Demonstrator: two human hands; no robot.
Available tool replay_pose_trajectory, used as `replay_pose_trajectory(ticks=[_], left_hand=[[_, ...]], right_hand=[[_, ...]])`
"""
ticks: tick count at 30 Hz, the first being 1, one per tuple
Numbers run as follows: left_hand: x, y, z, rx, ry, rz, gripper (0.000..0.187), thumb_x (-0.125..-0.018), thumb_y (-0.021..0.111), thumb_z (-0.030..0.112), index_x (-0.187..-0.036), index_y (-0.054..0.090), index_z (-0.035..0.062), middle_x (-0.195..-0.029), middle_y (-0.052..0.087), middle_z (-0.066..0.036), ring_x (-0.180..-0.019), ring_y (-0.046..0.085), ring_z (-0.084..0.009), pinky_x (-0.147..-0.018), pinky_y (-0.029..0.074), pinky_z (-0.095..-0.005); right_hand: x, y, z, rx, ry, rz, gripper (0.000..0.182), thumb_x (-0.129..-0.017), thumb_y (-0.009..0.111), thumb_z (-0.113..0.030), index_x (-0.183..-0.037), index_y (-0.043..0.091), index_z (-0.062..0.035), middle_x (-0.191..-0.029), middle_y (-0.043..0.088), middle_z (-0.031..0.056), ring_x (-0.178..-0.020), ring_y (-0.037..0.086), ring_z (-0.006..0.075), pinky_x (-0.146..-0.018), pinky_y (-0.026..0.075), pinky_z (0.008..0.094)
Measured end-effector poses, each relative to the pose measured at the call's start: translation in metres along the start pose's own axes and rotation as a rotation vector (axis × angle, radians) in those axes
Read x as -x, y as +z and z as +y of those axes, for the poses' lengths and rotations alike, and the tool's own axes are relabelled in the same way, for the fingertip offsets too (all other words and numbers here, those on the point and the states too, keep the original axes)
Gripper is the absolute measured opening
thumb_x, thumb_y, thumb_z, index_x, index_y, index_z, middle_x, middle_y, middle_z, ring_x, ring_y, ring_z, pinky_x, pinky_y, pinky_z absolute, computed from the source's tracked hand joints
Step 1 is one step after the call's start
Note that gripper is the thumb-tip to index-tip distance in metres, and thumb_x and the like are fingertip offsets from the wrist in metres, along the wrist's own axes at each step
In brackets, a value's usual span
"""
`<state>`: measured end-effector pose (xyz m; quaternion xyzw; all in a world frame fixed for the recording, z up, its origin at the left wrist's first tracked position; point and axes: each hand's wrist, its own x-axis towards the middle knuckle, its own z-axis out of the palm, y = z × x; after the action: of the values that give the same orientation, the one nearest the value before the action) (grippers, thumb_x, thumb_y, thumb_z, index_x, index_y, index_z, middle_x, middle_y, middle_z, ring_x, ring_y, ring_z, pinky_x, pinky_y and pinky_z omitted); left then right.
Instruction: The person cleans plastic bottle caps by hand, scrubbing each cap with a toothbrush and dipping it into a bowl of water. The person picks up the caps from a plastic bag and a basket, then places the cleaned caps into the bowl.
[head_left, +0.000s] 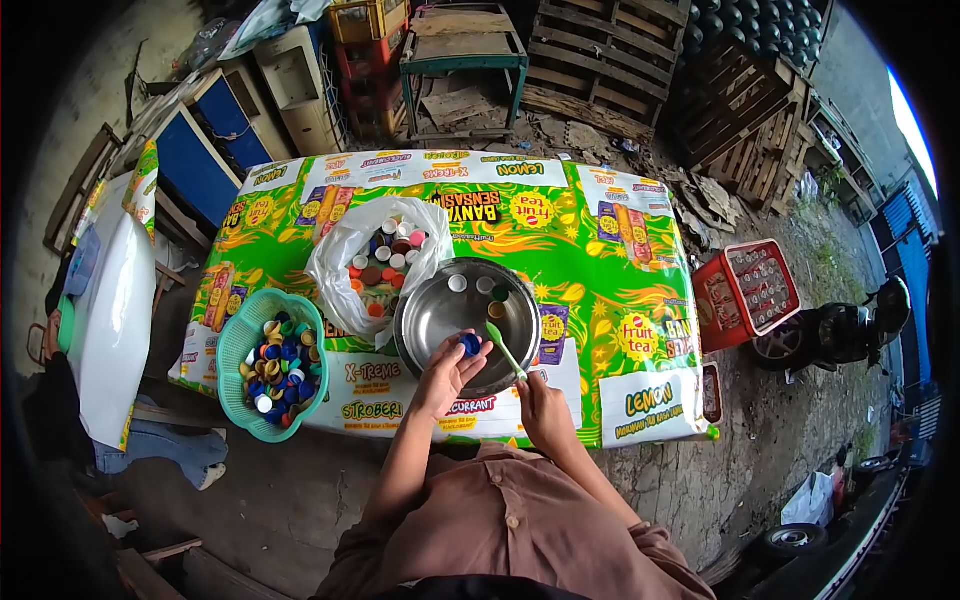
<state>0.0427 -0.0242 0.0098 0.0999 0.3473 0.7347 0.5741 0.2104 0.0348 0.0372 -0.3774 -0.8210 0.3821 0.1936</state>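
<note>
My left hand (450,375) is over the near side of a metal bowl (420,330), palm up, with a blue bottle cap (470,345) held at the fingers. My right hand (548,408) grips the handle end of a light green toothbrush (507,352), whose head points into the bowl near the cap. Inside the bowl lie several loose caps, among them a white cap (457,284) and a dark green cap (500,293). Behind and left of the bowl, an open white plastic bag (335,262) holds white, brown, red and orange caps.
A teal plastic basket (238,375) full of mixed caps stands at the table's left. Printed green sheeting covers the table (600,270). A red crate (722,298) stands to the right, wooden pallets (600,65) behind. At far left, another person's jeans leg (175,452) shows.
</note>
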Motion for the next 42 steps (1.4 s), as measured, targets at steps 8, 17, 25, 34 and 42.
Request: replay_pose_trajectory(ticks=[8,17,25,34,42], left_hand=[[-0.008,-0.026,-0.019,-0.541,0.041,0.203,0.039,-0.090,0.037,0.039,-0.103,0.056,0.0072,-0.086,0.058,0.003,-0.066,0.042,-0.0011,-0.056,0.030,-0.0163],[-0.010,0.005,0.003,-0.416,0.015,0.179,0.045,-0.091,0.030,0.041,-0.084,0.055,0.0044,-0.074,0.054,-0.002,-0.064,0.043,-0.0081,-0.058,0.032,-0.0204],[-0.013,0.003,0.008,-0.466,-0.127,0.098,0.053,-0.091,0.024,0.045,-0.078,0.054,0.0031,-0.059,0.044,0.001,-0.055,0.040,-0.0080,-0.053,0.033,-0.0210],[-0.012,-0.003,-0.003,-0.447,-0.025,0.140,0.041,-0.091,0.032,0.041,-0.093,0.052,0.0060,-0.082,0.054,-0.002,-0.068,0.046,-0.0075,-0.057,0.037,-0.0211],[0.005,-0.006,-0.003,-0.542,0.116,0.227,0.044,-0.092,0.031,0.039,-0.105,0.051,0.0020,-0.094,0.055,-0.005,-0.075,0.048,-0.0087,-0.061,0.038,-0.0205]], right_hand=[[0.002,0.007,0.005,0.026,-0.101,0.032,0.015,-0.084,0.049,-0.021,-0.080,0.046,-0.0062,-0.054,0.051,0.0200,-0.051,0.051,0.0399,-0.044,0.038,0.0473],[0.001,0.002,-0.005,0.166,-0.106,0.003,0.016,-0.084,0.049,-0.023,-0.080,0.045,-0.0074,-0.052,0.051,0.0183,-0.049,0.051,0.0392,-0.042,0.039,0.0470],[-0.003,-0.003,-0.003,0.115,-0.154,-0.051,0.018,-0.085,0.048,-0.020,-0.078,0.042,-0.0046,-0.050,0.048,0.0204,-0.048,0.050,0.0398,-0.043,0.036,0.0467],[-0.002,0.003,-0.008,-0.102,0.027,0.057,0.017,-0.086,0.045,-0.016,-0.078,0.045,-0.0008,-0.054,0.048,0.0235,-0.055,0.050,0.0418,-0.047,0.035,0.0469],[-0.004,0.009,-0.017,-0.109,-0.006,0.028,0.019,-0.087,0.044,-0.015,-0.074,0.041,-0.0011,-0.049,0.044,0.0220,-0.048,0.048,0.0402,-0.042,0.033,0.0429]])
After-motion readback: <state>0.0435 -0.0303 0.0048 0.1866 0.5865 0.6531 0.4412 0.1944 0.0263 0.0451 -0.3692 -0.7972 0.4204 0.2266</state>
